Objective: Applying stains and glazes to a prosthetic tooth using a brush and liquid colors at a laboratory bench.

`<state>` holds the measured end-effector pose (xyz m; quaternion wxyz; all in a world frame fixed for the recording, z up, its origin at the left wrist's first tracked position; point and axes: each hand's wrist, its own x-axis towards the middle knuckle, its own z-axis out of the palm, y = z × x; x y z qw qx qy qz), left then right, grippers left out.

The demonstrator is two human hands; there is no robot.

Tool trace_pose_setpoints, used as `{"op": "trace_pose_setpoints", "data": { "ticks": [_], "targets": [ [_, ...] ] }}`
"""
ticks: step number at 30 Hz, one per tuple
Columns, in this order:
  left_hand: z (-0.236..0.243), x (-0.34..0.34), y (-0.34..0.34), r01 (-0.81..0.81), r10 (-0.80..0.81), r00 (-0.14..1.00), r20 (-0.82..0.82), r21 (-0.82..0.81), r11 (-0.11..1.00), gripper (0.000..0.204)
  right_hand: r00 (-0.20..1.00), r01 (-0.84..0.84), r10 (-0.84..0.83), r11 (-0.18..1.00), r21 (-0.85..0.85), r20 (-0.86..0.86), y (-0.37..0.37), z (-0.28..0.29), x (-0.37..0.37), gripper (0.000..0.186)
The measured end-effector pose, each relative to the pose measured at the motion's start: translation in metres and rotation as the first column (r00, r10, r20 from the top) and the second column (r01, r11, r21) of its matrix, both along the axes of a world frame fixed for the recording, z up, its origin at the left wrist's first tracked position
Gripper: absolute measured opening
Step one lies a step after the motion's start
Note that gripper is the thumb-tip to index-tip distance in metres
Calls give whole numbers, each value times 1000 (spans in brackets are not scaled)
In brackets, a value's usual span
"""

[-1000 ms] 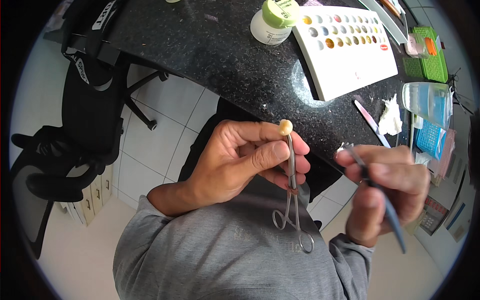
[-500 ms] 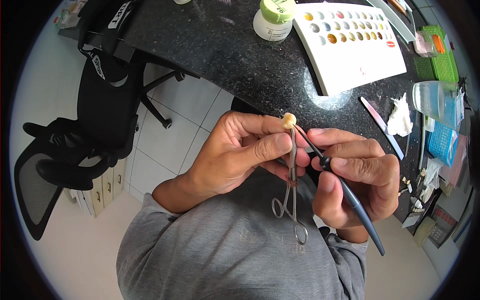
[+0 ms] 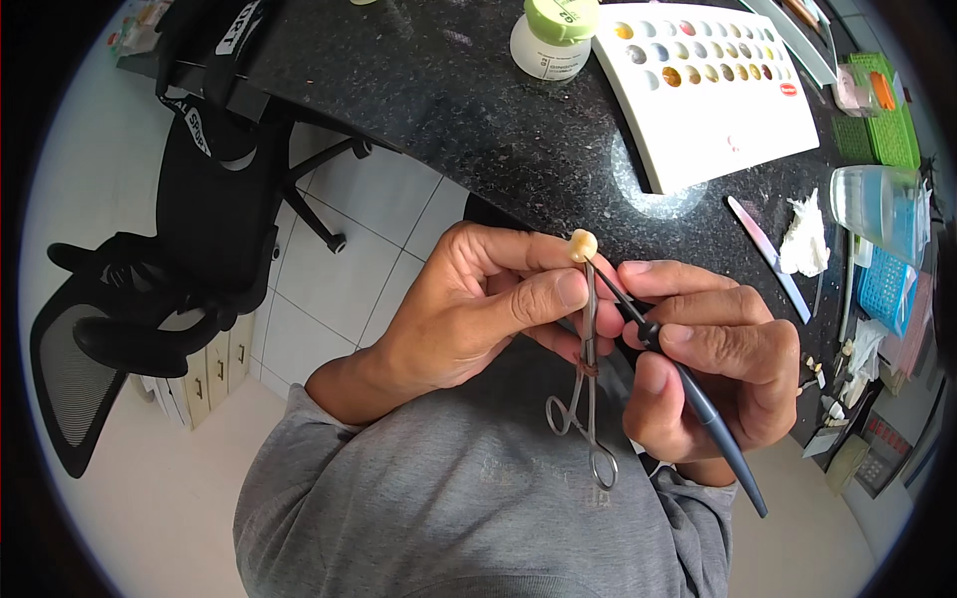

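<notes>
My left hand (image 3: 478, 299) grips a pair of silver locking forceps (image 3: 590, 344) between thumb and fingers, their two ring handles hanging down toward my shirt. A small ivory tooth crown (image 3: 582, 245) sits at the forceps' upper tip. My right hand (image 3: 713, 359) is closed around a fine brush (image 3: 706, 404) with a dark blue tapered handle. Its thin dark tip slants up to the left and meets or nearly meets the lower edge of the crown; contact cannot be made out. A reddish-brown band wraps the forceps near their middle.
On the dark speckled table stand a white palette (image 3: 733, 125) with rows of coloured wells and a green-lidded jar (image 3: 553, 45). Rightward lie a nail-file-like strip (image 3: 768, 257), crumpled tissue (image 3: 805, 236), a clear cup (image 3: 877, 204) and blue basket (image 3: 887, 284). A black chair (image 3: 214, 219) stands left.
The crown has turned slightly on the forceps' end, and the forceps have shifted a little to the right. Both hands keep their grips; the table things shift slightly with the view.
</notes>
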<state>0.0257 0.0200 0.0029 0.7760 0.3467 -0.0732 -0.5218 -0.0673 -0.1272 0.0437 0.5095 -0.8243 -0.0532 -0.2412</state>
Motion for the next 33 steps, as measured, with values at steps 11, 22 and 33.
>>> {"op": "trace_pose_setpoints", "data": {
  "ticks": [11,22,33],
  "targets": [
    [1,-1,0,-2,2,1000,-14,18,1000,21,1000,-5,4,999,38,19,0,-2,-2,17],
    [1,0,0,1,-1,1000,-22,1,1000,21,1000,-2,2,1000,1,26,-1,-1,0,17],
    [-2,-1,2,-3,2,1000,-28,-16,1000,21,1000,4,-4,1000,-10,28,1,-2,-1,18]
  ]
}}
